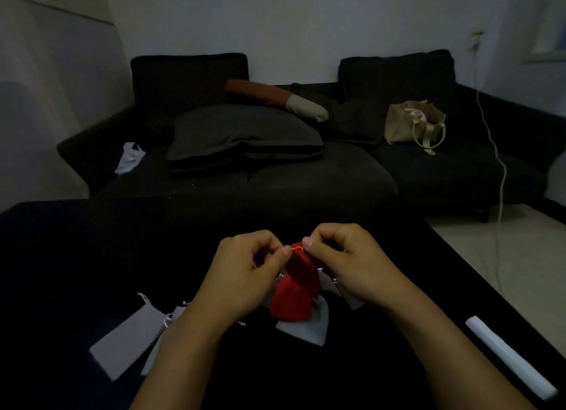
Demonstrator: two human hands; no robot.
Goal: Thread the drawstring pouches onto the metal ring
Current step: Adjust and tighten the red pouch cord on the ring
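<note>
**Both hands pinch the red pouch's top**

The left hand [245, 264] and right hand [340, 256] are raised just above the dark surface [92, 241], forearms reaching in from below, knuckles up and fingers curled. Thumb and forefinger of each hand pinch at the gathered mouth of the red pouch [295, 290], which hangs between them with its body drooping down toward the wrists. A glint of metal shows just beside the left fingers; whether it is the ring cannot be told. White pouches [306, 327] lie under and right of the red one. Grey pouches [125, 336] lie flat left of the left forearm.
</note>
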